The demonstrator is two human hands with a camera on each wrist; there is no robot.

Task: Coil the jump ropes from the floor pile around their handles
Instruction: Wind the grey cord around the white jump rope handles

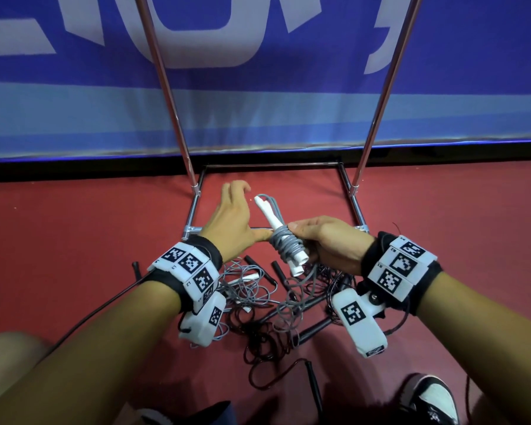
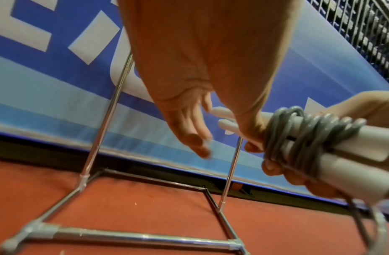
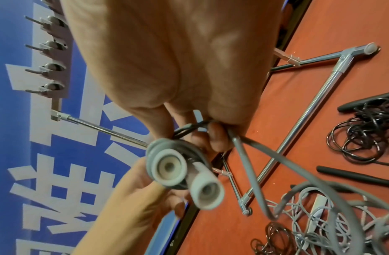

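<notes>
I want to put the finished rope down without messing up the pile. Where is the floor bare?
Bare red floor lies left of the tangled pile of grey and black jump ropes, and inside the chrome tube rack base, bordered by its bars and the blue banner wall. It is crowded between the wrists, where cords and black handles overlap.

The handles (image 1: 276,231) look like smooth matt white plastic; the grey cord (image 1: 284,245) wound on them is glossy and rubbery. The rack (image 1: 193,207) tubes are shiny chromed metal. The floor (image 1: 74,222) is matt red carpet-like cloth. Black handles (image 1: 278,273) look matt foam.
</notes>
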